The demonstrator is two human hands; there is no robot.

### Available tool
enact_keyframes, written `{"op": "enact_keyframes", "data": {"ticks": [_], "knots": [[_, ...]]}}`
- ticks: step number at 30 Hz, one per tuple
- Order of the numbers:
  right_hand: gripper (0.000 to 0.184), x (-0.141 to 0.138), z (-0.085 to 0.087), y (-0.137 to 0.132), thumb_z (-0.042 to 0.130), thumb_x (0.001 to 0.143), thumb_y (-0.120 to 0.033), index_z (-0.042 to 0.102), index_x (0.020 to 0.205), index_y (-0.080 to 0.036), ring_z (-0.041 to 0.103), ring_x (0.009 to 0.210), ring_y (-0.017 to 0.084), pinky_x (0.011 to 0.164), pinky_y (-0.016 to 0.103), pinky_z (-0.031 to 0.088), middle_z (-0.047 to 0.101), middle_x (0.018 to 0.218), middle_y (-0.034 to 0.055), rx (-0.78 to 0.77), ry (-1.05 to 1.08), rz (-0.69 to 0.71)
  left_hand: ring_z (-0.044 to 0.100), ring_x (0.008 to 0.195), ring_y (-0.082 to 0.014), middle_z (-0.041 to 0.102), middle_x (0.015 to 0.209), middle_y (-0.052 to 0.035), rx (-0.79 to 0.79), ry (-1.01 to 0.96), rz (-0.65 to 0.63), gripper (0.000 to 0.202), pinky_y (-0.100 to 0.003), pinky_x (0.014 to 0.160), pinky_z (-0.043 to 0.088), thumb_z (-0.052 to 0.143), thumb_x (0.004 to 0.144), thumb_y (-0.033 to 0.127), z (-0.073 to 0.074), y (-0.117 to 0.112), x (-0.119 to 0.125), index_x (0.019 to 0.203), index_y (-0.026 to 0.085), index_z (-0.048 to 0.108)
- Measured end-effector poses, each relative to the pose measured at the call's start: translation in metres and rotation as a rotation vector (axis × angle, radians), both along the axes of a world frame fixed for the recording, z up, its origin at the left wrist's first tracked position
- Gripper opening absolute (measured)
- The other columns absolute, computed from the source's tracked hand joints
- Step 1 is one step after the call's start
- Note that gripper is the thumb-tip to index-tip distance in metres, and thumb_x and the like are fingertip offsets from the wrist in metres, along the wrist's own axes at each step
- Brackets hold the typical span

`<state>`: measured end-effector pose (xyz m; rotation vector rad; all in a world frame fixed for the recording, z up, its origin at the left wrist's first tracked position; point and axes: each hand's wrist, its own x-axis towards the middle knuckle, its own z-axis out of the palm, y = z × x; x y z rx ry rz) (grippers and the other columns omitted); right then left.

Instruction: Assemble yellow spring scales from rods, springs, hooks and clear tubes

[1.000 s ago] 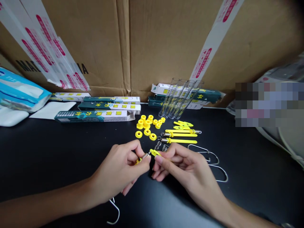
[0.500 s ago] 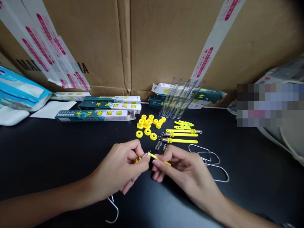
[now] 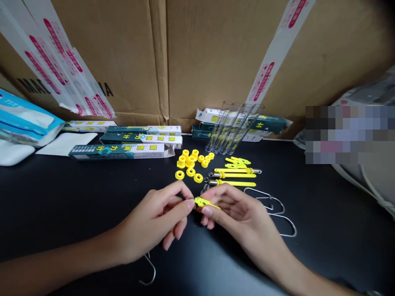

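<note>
Thumb and fingers of my right hand (image 3: pixel 237 216) pinch a flat yellow plastic tab (image 3: pixel 205 202) that narrows towards the palm. At the tab's left end, my left hand (image 3: pixel 163 220) is closed in a pinch on a small metal spring, of which only a bit of wire loop (image 3: pixel 196 198) shows; its body is hidden by the fingers. Just beyond the hands lie loose springs (image 3: pixel 205 188), partly covered by my right hand. Behind them are yellow rods with springs (image 3: pixel 236 183), similar yellow tabs (image 3: pixel 237 162) and several yellow collars and caps (image 3: pixel 190 161).
Clear tubes (image 3: pixel 233 129) stand upright by green-and-white boxes (image 3: pixel 271 123); more boxes (image 3: pixel 135 150) lie left of them. Bent wire hooks (image 3: pixel 284 226) lie right of my right hand, another hook (image 3: pixel 151 273) below my left wrist. A large cardboard carton (image 3: pixel 197 61) walls the back; a blue tissue pack (image 3: pixel 27 119) is at left.
The yellow tab has turned to show its broad face. My left fingers have shifted to its end, and the spring and yellow piece seen in them earlier are now mostly hidden.
</note>
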<state>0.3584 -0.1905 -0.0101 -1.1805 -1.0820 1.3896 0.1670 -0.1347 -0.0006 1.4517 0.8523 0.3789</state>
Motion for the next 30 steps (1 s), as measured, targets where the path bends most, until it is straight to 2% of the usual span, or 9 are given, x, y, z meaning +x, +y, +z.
{"op": "enact_keyframes", "data": {"ticks": [5,10,15,19,23,30], "knots": [[0.035,-0.001,0.002,0.002,0.085,0.076,-0.041,0.073,0.1,-0.018,0.064,0.059,0.011,0.061,0.023,0.055,0.068,0.064,-0.0027,-0.066,-0.018,0.008,0.044,0.04,-0.0044,0.056,0.056,0.0083,0.014,0.01,-0.042,0.03,-0.012,0.038,0.029,0.045,0.103,0.047,0.001,0.001,-0.001,0.091,0.022,0.055],[0.031,0.0,0.002,-0.001,0.083,0.079,-0.039,0.074,0.102,-0.02,0.059,0.055,0.01,0.056,0.022,0.051,0.063,0.062,-0.0052,-0.09,-0.108,0.033,0.04,0.042,-0.0051,0.048,0.053,0.0104,0.065,0.069,-0.067,0.036,-0.014,0.042,0.032,0.038,0.106,0.044,0.001,-0.001,0.001,0.081,0.021,0.051],[0.019,0.004,-0.003,-0.004,0.074,0.086,-0.03,0.075,0.104,-0.024,0.061,0.06,0.012,0.06,0.025,0.05,0.068,0.07,-0.0031,0.044,-0.346,0.01,0.039,0.045,-0.007,0.042,0.053,0.0096,0.086,0.081,-0.043,0.044,-0.017,0.046,0.034,0.033,0.106,0.045,-0.001,-0.002,0.002,0.07,0.02,0.042],[0.015,0.008,-0.005,-0.002,0.07,0.088,-0.027,0.076,0.102,-0.024,0.067,0.067,0.016,0.063,0.028,0.052,0.075,0.079,0.0002,0.161,-0.479,-0.007,0.039,0.044,-0.0073,0.042,0.054,0.0093,0.088,0.084,-0.036,0.047,-0.019,0.046,0.034,0.032,0.106,0.048,-0.002,-0.002,0.002,0.069,0.021,0.041],[0.009,0.01,-0.005,-0.001,0.073,0.089,-0.031,0.079,0.092,-0.025,0.071,0.077,0.018,0.07,0.029,0.054,0.079,0.091,0.0012,0.217,-0.479,-0.026,0.04,0.043,-0.0075,0.041,0.051,0.0096,0.089,0.087,-0.046,0.046,-0.019,0.046,0.034,0.031,0.106,0.047,-0.002,-0.001,0.001,0.071,0.021,0.043],[0.01,0.012,-0.005,0.002,0.071,0.091,-0.033,0.079,0.093,-0.027,0.067,0.073,0.016,0.064,0.026,0.053,0.076,0.087,0.0003,0.199,-0.395,-0.065,0.037,0.041,-0.0073,0.039,0.049,0.0106,0.083,0.08,-0.06,0.042,-0.018,0.043,0.031,0.031,0.106,0.045,-0.001,-0.002,0.001,0.075,0.021,0.047]]}}
